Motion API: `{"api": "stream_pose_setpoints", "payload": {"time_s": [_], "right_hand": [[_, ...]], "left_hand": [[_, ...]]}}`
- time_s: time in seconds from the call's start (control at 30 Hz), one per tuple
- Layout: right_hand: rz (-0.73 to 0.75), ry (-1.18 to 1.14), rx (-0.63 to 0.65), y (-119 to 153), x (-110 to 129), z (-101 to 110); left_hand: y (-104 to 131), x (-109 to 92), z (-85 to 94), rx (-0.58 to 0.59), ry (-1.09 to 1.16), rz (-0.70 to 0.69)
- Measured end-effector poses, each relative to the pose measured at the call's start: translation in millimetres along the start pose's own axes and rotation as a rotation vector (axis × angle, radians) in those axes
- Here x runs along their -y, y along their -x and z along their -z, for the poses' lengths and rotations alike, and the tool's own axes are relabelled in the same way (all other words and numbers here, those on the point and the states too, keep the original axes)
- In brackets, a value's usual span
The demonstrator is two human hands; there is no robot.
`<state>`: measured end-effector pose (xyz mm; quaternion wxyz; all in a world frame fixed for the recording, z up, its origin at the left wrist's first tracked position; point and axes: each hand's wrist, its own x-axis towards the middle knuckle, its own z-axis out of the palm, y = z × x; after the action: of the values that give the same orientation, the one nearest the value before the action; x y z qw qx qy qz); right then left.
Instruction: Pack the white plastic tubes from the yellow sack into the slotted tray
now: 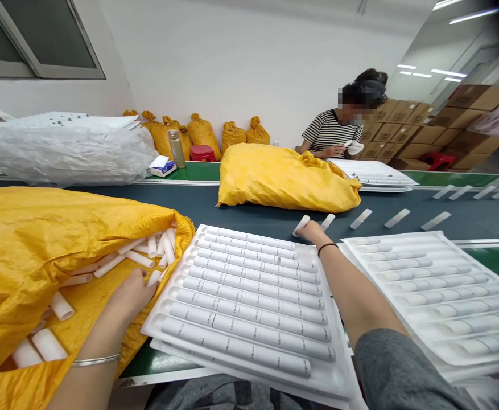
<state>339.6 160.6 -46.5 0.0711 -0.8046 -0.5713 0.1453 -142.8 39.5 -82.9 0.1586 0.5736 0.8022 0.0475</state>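
At the mouth of a yellow woven sack point(74, 210) full of loose white tubes point(109, 265), my left hand point(130, 295) has its fingers closed round one short white tube point(154, 278). My right hand point(312, 231) reaches over the dark conveyor belt point(181, 202), closed on another white tube point(302, 222) that leans at a slant. Just right of it stands a similar tube point(328, 221). Between my arms lies a white plastic tray point(334, 378) with rows of printed white tubes point(249, 296), stacked on at least one more tray.
A second tray point(437, 356) holds translucent-looking tubes at the right. Spaced tubes point(398, 217) rest on the belt. Beyond it lie a yellow sack point(275, 176), a bottle point(176, 148), a tissue box point(163, 166) and plastic-wrapped trays point(61, 151). A co-worker point(332, 134) sits opposite, near cartons point(403, 122).
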Motion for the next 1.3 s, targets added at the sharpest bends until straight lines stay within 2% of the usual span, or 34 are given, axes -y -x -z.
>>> {"api": "stream_pose_setpoints", "payload": {"time_s": [0.07,0.13,0.2,0.33,0.43,0.53,0.63,0.7,0.8,0.9,1.07,1.13,1.2,1.3], "right_hand": [[-0.033,0.037,0.068,-6,-6,-2],[-0.042,0.076,0.085,-3,-12,0],[-0.017,0.102,0.055,10,-20,6],[0.17,0.104,0.073,56,-37,7],[0.296,0.116,0.103,89,-47,-4],[0.354,0.149,0.038,108,-49,-6],[0.373,0.088,-0.084,128,-39,4],[0.471,-0.138,-0.11,149,-24,10],[0.702,-0.577,0.008,184,7,9],[0.858,-0.79,0.08,207,34,5],[1.155,-0.632,-0.126,213,51,9],[1.215,-0.593,-0.164,214,52,11],[1.222,-0.599,-0.192,215,52,11],[1.188,-0.621,-0.245,218,52,10]], "left_hand": [[-3,4,-4.1,0.075,0.006,-0.007],[-3,4,-3.6,0.072,-0.01,-0.016],[-1,1,1.4,-0.04,0.025,-0.08],[18,-24,13.7,-0.341,0.297,-0.414],[37,-53,16.5,-0.353,0.536,-0.667],[53,-77,14.8,-0.313,0.638,-0.824],[67,-93,12.5,-0.255,0.699,-0.887],[77,-102,12.2,-0.207,0.748,-0.909],[93,-115,15.2,-0.144,0.712,-0.978],[104,-122,20.4,-0.137,0.551,-1.06],[114,-118,25.1,-0.385,0.311,-1.122],[117,-115,25.9,-0.428,0.298,-1.152],[118,-112,26.9,-0.397,0.349,-1.128],[118,-108,28.7,-0.265,0.445,-1.037]]}}
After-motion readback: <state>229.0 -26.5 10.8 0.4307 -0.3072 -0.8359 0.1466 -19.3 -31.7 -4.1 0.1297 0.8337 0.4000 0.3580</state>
